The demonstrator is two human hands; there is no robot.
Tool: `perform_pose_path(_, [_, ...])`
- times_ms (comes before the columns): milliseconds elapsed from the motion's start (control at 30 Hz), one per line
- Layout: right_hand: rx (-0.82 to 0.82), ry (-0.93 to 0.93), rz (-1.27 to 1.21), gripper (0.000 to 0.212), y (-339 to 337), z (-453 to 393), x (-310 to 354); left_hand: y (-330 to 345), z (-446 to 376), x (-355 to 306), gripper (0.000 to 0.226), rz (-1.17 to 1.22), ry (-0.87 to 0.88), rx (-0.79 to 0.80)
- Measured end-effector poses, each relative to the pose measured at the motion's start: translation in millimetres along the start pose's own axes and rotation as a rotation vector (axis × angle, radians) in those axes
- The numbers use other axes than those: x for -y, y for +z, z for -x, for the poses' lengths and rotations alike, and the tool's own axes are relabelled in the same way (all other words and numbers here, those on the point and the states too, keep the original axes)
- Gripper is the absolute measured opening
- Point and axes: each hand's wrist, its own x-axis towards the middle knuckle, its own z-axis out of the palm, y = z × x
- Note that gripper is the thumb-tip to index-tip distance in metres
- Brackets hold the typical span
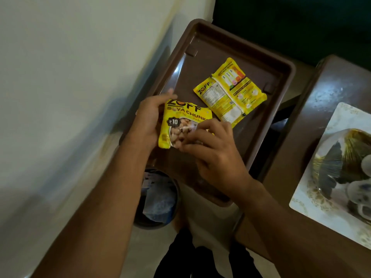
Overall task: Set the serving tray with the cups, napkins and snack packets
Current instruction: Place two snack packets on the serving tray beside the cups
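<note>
A brown plastic serving tray lies in the middle of the view. A yellow snack packet rests back-side up on the tray's floor, right of centre. A second yellow packet, printed "soya chunks", is held face up just above the tray's near left part. My left hand grips its left edge. My right hand pinches its lower right side, fingers over the clear window. No cups or napkins are in view.
A pale wall runs along the left. A brown table at the right carries a white patterned tray with a glass bowl. A dark bin stands on the floor below the tray. My legs show at the bottom.
</note>
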Motion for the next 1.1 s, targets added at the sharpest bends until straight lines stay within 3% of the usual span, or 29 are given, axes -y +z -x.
perform_pose_path(67, [0.073,0.018,-0.004,0.012,5,8,-1,-3,-4,6,0.017,-0.165,0.109,-0.077])
perform_pose_path(133, [0.108,0.092,-0.073,0.012,6,10,-6,-6,-4,13,0.016,-0.232,0.167,-0.087])
perform_pose_path(333, [-0.118,0.503,-0.172,0.024,-3,-18,-16,-22,3,20,0.022,-0.219,0.293,-0.089])
perform_pose_path(500, [-0.022,0.893,-0.148,0.038,2,-42,-22,-22,11,23,0.024,-0.153,0.329,-0.013])
perform_pose_path(667, [-0.056,1.069,-0.322,0.021,11,-46,-18,-26,18,31,0.019,-0.082,0.37,-0.02])
perform_pose_path(767, [-0.182,1.182,-0.506,0.016,17,-45,-14,-35,21,42,0.023,-0.125,0.328,-0.078])
perform_pose_path(867, [-0.283,1.218,-0.625,0.015,19,-43,-11,-36,19,51,0.033,-0.24,0.315,-0.106])
perform_pose_path(933, [-0.309,1.172,-0.599,0.017,24,-40,-7,-36,17,56,0.035,-0.38,0.416,-0.153])
perform_pose_path(1033, [-0.314,1.047,-0.431,0.015,31,-35,-3,-32,18,61,0.027,-0.701,0.649,-0.249])
perform_pose_path(1100, [-0.284,0.98,-0.283,0.016,37,-32,0,-31,19,66,0.023,-0.783,0.747,-0.284])
